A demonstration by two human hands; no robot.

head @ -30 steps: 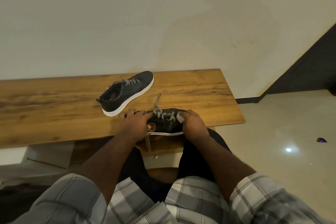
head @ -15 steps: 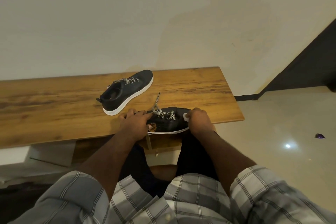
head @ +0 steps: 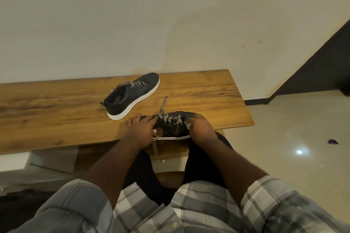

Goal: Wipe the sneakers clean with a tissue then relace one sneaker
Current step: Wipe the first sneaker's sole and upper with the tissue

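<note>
Wiping the near sneaker (head: 170, 128) is the step in hand, I think. The right hand (head: 198, 128) curls down over the toe end, and a bit of white tissue (head: 187, 125) peeks out just left of its grip, so it seems to be pinching the tissue against the shoe. The left hand (head: 140, 128) holds the heel end, fingers bent over the top and the thumb down the side. The shoe sits at the near edge of the desk (head: 56, 109), between both grips. One loose lace (head: 163, 106) trails away past them. To do it well, keep the heel held firm, rub in short strokes, and turn the shoe to reach the white sole. The other sneaker (head: 132, 94) waits farther off, beyond the left grip.
</note>
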